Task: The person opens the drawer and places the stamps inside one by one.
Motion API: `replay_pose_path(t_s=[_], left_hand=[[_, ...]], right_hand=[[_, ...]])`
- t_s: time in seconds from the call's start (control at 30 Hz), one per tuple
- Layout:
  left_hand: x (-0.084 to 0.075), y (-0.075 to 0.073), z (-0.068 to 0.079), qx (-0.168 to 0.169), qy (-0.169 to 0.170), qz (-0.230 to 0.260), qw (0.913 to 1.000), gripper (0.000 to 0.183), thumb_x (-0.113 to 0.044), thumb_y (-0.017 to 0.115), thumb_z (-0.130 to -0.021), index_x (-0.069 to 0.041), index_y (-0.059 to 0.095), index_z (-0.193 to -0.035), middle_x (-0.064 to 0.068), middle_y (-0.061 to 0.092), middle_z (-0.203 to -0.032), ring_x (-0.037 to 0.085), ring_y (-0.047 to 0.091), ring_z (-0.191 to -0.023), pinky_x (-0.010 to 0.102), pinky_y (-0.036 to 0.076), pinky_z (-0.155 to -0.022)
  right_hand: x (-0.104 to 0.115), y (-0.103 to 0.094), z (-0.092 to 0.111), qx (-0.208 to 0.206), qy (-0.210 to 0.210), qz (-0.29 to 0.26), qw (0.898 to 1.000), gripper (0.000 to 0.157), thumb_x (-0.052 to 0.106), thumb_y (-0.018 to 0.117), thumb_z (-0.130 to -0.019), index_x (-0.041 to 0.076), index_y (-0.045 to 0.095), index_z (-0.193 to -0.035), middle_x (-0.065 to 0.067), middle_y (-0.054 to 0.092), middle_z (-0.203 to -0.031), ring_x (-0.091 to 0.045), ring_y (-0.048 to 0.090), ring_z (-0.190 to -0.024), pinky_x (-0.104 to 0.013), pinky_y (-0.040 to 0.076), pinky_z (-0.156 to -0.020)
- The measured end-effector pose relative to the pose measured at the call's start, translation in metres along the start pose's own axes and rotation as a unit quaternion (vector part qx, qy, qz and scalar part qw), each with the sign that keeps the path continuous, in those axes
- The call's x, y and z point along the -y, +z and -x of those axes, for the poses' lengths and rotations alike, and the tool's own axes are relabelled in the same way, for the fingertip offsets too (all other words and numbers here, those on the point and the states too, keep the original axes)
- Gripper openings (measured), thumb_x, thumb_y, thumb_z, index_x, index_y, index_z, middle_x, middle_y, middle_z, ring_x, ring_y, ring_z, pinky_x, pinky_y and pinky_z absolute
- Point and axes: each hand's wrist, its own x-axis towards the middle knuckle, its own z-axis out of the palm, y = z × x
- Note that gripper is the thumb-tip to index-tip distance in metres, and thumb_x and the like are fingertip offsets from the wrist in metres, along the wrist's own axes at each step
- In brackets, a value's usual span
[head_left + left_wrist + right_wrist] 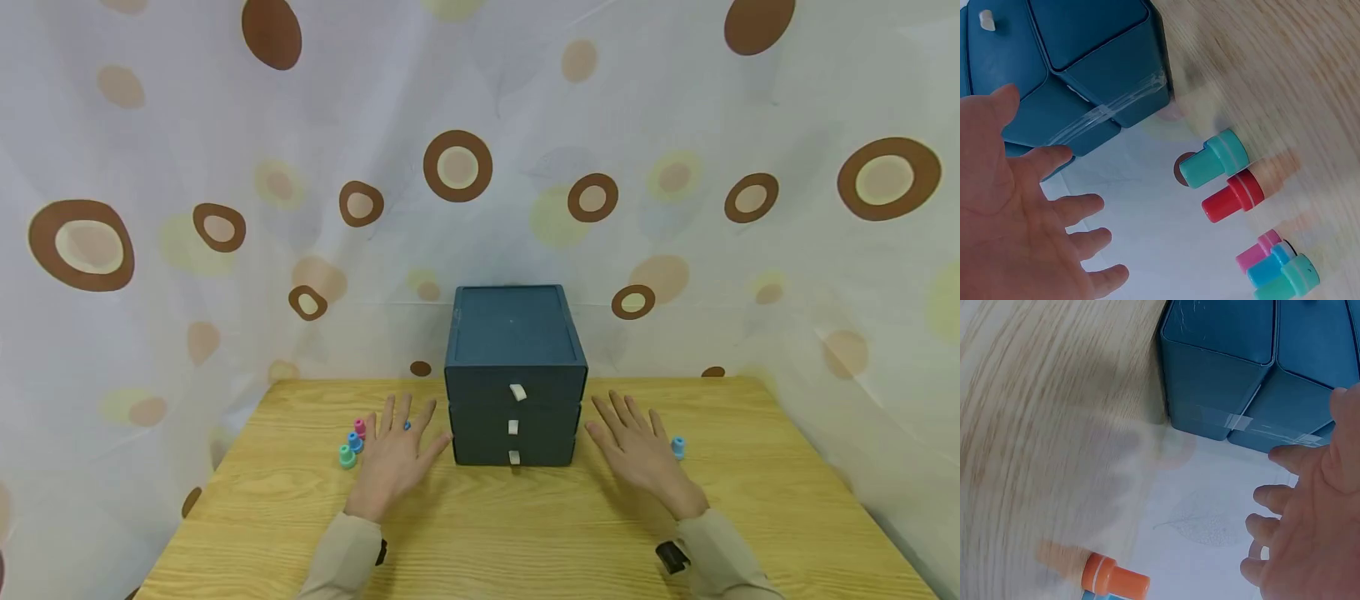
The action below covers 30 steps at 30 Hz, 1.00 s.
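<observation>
Drawer cabinet: the dark blue drawer cabinet stands upright near the middle of the table's far edge, between the two hands.
Drawer fronts: three, stacked, each with a white pull; the top pull sits tilted.
Cabinet side: clear tape runs across the seams between the drawer levels.
Left hand: the left hand is just left of the cabinet, fingers spread apart, its grip loose around nothing; whether the thumb touches the cabinet, I cannot tell.
Right hand: the right hand is just right of the cabinet, fingers likewise apart and its grasp unfilled.
Row of pegs: left of the left hand, a green peg, a blue peg and a pink peg stand side by side, the pink farthest back.
Pair of pegs: in the left wrist view, a teal peg and a red peg stand close together between that row and the cabinet.
Right-side pegs: a light blue peg stands beside the right hand; the right wrist view shows an orange peg.
Sleeves: both beige.
Table: light wood grain.
Backdrop: pale sheet with brown rings and dots.
</observation>
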Motion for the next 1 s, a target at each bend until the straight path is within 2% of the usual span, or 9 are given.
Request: replay_pose_path(t_s=[0.1, 0.27, 0.37, 0.5, 0.63, 0.73, 0.83, 0.93, 1.0], left_hand=[[-0.001, -0.001, 0.000, -0.011, 0.004, 0.004, 0.9999, 0.067, -0.062, 0.044, -0.096, -0.024, 0.040, -0.151, 0.016, 0.026, -0.161, 0.039, 0.015, -0.150, 0.066, 0.014, -0.116], [-0.006, -0.004, 0.000, -0.054, 0.015, 0.050, 0.9972, 0.060, -0.056, 0.052, -0.096, -0.016, 0.056, -0.140, 0.017, 0.050, -0.145, 0.038, 0.045, -0.136, 0.060, 0.038, -0.107], [-0.008, -0.007, 0.000, -0.069, 0.016, 0.084, 0.9940, 0.055, -0.052, 0.055, -0.096, -0.014, 0.060, -0.135, 0.014, 0.059, -0.136, 0.034, 0.056, -0.124, 0.055, 0.047, -0.099], [-0.011, -0.010, -0.001, -0.085, 0.002, 0.141, 0.9864, 0.047, -0.049, 0.055, -0.098, -0.015, 0.065, -0.129, 0.008, 0.066, -0.126, 0.028, 0.063, -0.114, 0.049, 0.052, -0.093], [-0.015, -0.012, -0.003, -0.118, -0.006, 0.235, 0.9647, 0.037, -0.045, 0.058, -0.098, -0.016, 0.073, -0.115, 0.001, 0.073, -0.107, 0.018, 0.067, -0.097, 0.039, 0.056, -0.081], [-0.019, -0.013, -0.008, -0.152, 0.000, 0.308, 0.9393, 0.030, -0.041, 0.061, -0.097, -0.016, 0.077, -0.102, 0.000, 0.074, -0.092, 0.013, 0.067, -0.083, 0.029, 0.056, -0.071], [-0.025, -0.011, -0.011, -0.179, 0.013, 0.359, 0.9160, 0.027, -0.036, 0.063, -0.096, -0.013, 0.078, -0.094, 0.003, 0.075, -0.084, 0.015, 0.068, -0.074, 0.025, 0.055, -0.065], [-0.033, -0.007, -0.013, -0.194, 0.035, 0.379, 0.9041, 0.026, -0.032, 0.065, -0.096, -0.012, 0.078, -0.086, 0.002, 0.074, -0.079, 0.016, 0.068, -0.069, 0.024, 0.055, -0.061], [-0.038, -0.006, -0.015, -0.201, 0.053, 0.380, 0.9010, 0.027, -0.031, 0.065, -0.096, -0.011, 0.077, -0.083, 0.001, 0.073, -0.076, 0.015, 0.067, -0.067, 0.024, 0.055, -0.061]], right_hand=[[-0.001, 0.001, -0.002, -0.007, -0.006, -0.009, 1.000, 0.060, 0.046, 0.031, -0.106, 0.008, 0.036, -0.152, -0.025, 0.024, -0.158, -0.048, 0.017, -0.146, -0.071, 0.009, -0.112], [-0.002, 0.003, -0.007, -0.028, -0.014, -0.086, 0.996, 0.056, 0.040, 0.031, -0.108, 0.003, 0.043, -0.147, -0.028, 0.038, -0.151, -0.051, 0.034, -0.138, -0.067, 0.027, -0.109], [-0.001, 0.003, -0.010, -0.043, 0.003, -0.147, 0.988, 0.055, 0.041, 0.033, -0.107, 0.003, 0.049, -0.143, -0.026, 0.049, -0.144, -0.047, 0.047, -0.130, -0.062, 0.039, -0.103], [0.001, 0.004, -0.014, -0.065, 0.028, -0.218, 0.973, 0.054, 0.044, 0.037, -0.106, 0.004, 0.055, -0.138, -0.021, 0.060, -0.134, -0.040, 0.058, -0.120, -0.054, 0.049, -0.096], [0.006, 0.004, -0.020, -0.067, 0.045, -0.306, 0.948, 0.055, 0.046, 0.041, -0.104, 0.004, 0.056, -0.136, -0.019, 0.063, -0.130, -0.034, 0.062, -0.117, -0.044, 0.053, -0.095], [0.013, 0.000, -0.026, -0.063, 0.060, -0.370, 0.925, 0.057, 0.048, 0.043, -0.103, 0.003, 0.055, -0.136, -0.019, 0.061, -0.131, -0.025, 0.063, -0.115, -0.039, 0.054, -0.094], [0.019, -0.005, -0.032, -0.062, 0.070, -0.413, 0.906, 0.056, 0.046, 0.043, -0.103, 0.002, 0.053, -0.137, -0.018, 0.058, -0.131, -0.012, 0.063, -0.109, -0.038, 0.054, -0.095], [0.024, -0.011, -0.038, -0.074, 0.073, -0.430, 0.897, 0.054, 0.044, 0.040, -0.104, 0.001, 0.053, -0.134, -0.016, 0.057, -0.128, -0.001, 0.061, -0.103, -0.038, 0.054, -0.094], [0.028, -0.014, -0.043, -0.089, 0.069, -0.432, 0.895, 0.053, 0.043, 0.040, -0.105, -0.001, 0.055, -0.131, -0.015, 0.056, -0.125, 0.002, 0.060, -0.100, -0.039, 0.055, -0.094]])
